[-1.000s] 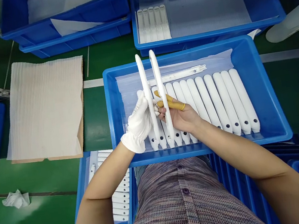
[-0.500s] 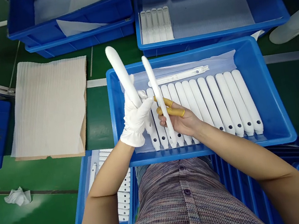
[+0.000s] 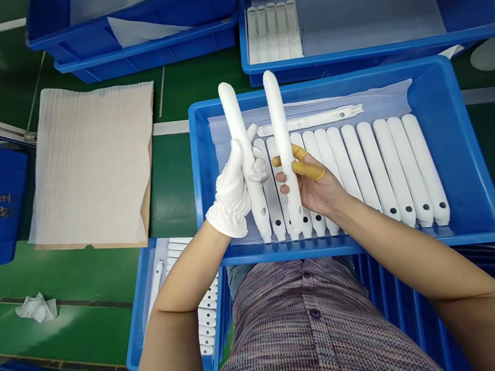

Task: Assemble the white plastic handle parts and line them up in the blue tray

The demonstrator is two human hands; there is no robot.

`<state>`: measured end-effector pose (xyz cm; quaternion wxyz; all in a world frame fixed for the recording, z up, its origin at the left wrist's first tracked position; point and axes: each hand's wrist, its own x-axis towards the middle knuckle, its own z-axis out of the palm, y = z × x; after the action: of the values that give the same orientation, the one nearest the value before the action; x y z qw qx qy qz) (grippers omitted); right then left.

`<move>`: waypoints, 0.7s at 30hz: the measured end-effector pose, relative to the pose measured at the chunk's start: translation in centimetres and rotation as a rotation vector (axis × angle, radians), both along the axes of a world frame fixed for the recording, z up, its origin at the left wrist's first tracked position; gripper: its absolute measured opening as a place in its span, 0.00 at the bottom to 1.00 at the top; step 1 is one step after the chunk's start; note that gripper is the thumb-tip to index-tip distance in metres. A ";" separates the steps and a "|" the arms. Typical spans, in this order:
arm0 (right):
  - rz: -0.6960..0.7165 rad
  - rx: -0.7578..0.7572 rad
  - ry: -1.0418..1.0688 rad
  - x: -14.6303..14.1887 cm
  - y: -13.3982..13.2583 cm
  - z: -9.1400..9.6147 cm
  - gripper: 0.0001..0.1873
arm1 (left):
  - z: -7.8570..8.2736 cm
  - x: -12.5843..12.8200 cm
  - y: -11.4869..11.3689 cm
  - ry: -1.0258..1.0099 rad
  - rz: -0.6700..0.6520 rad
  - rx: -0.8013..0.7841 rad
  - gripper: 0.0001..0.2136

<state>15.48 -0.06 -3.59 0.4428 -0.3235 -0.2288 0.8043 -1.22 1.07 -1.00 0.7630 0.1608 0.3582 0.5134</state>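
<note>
My left hand (image 3: 233, 191), in a white glove, is closed round a long white plastic handle (image 3: 237, 126) held upright. My right hand (image 3: 311, 185), with yellow finger cots on two fingers, grips a second white handle (image 3: 276, 112) beside the first. Both handles stand side by side above the near blue bin (image 3: 474, 174). In that bin lies a row of several white handles (image 3: 380, 167) on a clear plastic sheet, with one thin white strip (image 3: 312, 119) lying crosswise behind the row.
A far blue bin (image 3: 377, 52) holds several white parts (image 3: 274, 31) on foam. More blue bins (image 3: 140, 39) stand at the back left. A ribbed sheet on cardboard (image 3: 93, 163) lies left. Another blue bin with white parts (image 3: 203, 318) sits by my left arm. A crumpled cloth (image 3: 36, 307) lies on the green surface.
The left handle, tilted away to the left half a second ago, is back upright beside the right one. Both handles have turned in my hands. My view has shifted slightly.
</note>
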 end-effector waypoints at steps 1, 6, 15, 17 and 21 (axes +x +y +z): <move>-0.021 -0.003 0.000 0.0 0.1 0.1 0.22 | 0.0 0.2 -0.1 -0.036 -0.024 -0.020 0.20; -0.022 0.018 0.005 -0.2 0.4 0.1 0.18 | -0.2 0.6 -0.3 -0.089 -0.037 -0.034 0.19; 0.026 0.071 0.059 0.0 0.2 -0.4 0.23 | -1.4 0.7 -0.1 0.082 0.065 0.045 0.20; 0.045 0.096 0.036 0.1 0.2 -0.6 0.24 | -1.6 0.7 -0.1 0.102 0.054 0.039 0.20; 0.052 0.190 -0.100 0.0 -0.3 -1.4 0.32 | -1.5 0.5 -0.4 0.121 -0.018 0.078 0.21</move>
<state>15.53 -0.33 -4.96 0.4384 -0.3136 -0.3340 0.7732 -0.74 0.69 -2.54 0.7377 0.2246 0.3821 0.5093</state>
